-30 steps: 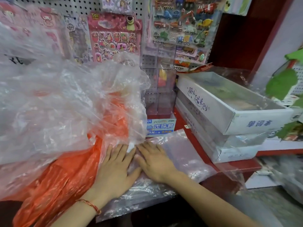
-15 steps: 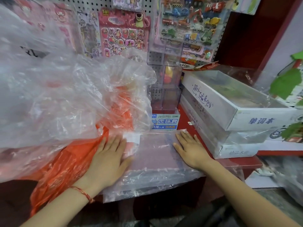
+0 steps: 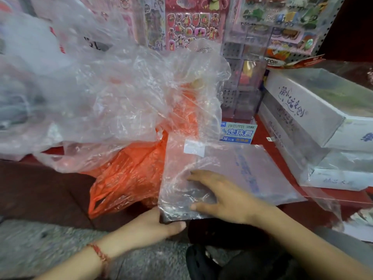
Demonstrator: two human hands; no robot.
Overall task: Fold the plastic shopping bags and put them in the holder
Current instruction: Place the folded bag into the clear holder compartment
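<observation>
Flat clear bag [image 3: 252, 168] lies on red counter [image 3: 264, 128], touching orange bag [image 3: 129, 178]. Right hand [image 3: 228, 197] lies flat on top, fingers spread. Left hand [image 3: 153, 225] grips its near-left corner from below.

Your flattened bag [image 3: 242, 162] lies before you on the counter [image 3: 264, 134]. The loose bag heap [image 3: 101, 98] sits left and behind it, 2 stacked boxes [image 3: 312, 118] right, a small carton [image 3: 238, 133] behind.

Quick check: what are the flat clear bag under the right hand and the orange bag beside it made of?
Clear bag: seemingly thin plastic film, glossy, wrinkled; the red counter shows through. Orange bag: likely thin plastic too, crinkled, shiny creases, cut-out handle.
</observation>
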